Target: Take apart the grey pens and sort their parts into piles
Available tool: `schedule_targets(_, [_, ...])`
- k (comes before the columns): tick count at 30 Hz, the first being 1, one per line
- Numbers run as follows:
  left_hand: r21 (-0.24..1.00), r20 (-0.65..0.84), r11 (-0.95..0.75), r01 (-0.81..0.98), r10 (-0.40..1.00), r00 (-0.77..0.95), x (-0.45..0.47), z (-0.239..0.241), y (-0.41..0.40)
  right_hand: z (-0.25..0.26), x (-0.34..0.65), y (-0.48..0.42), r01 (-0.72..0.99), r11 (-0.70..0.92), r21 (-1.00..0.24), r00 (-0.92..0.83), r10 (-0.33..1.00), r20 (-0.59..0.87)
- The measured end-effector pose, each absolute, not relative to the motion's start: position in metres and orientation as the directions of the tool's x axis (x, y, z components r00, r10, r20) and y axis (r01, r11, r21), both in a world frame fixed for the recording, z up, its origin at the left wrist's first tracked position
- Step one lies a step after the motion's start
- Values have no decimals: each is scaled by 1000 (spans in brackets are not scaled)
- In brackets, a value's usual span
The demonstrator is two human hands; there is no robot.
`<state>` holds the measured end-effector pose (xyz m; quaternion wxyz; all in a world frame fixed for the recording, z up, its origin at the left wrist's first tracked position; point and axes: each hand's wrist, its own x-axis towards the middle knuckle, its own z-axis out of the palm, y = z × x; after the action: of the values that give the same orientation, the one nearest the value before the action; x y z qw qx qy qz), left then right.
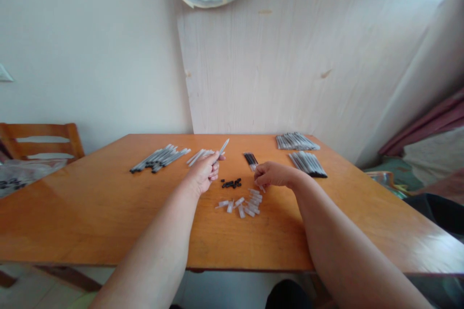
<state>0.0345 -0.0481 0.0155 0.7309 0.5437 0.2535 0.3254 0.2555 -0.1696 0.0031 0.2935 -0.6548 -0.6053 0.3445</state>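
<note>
My left hand (205,171) is closed around a clear pen barrel (224,147) that points up and away over the orange table (90,212). My right hand (272,174) rests on the table with fingers curled, pinching something small near the clear caps (242,204) scattered in front of me; what it holds I cannot make out. A little heap of small black tips (232,183) lies between my hands. A short bundle of black refills (250,159) lies just beyond my right hand.
A pile of grey pens (159,158) and a few clear barrels (199,155) lie at the left rear. Two stacks of pens (297,141) (308,163) sit at the right rear. A wooden chair (39,140) stands left, with a plastic bag (21,174) beside it.
</note>
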Motion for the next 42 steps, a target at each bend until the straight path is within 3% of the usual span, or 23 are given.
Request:
schedule_targets(12, [961,-16,191,-200,761,649,36,11,-44,4,253,-168,671,-187,-717,63,979,-196])
schedule_targets(21, [962,-28,191,-197,783,621,37,12,-44,9,245,-169,610,-229,-759,21,961,-274])
schedule_targets(28, [970,-53,178,-168,823,565,38,12,-45,5,249,-169,619,-129,-774,53,991,-122])
schedule_targets(35, [959,-49,201,-201,813,580,41,11,-45,11,230,-163,628,-90,-773,219,973,65])
schedule_targets(42, [953,4,187,-240,781,625,44,10,-49,13,200,-158,600,20,-800,198,965,173])
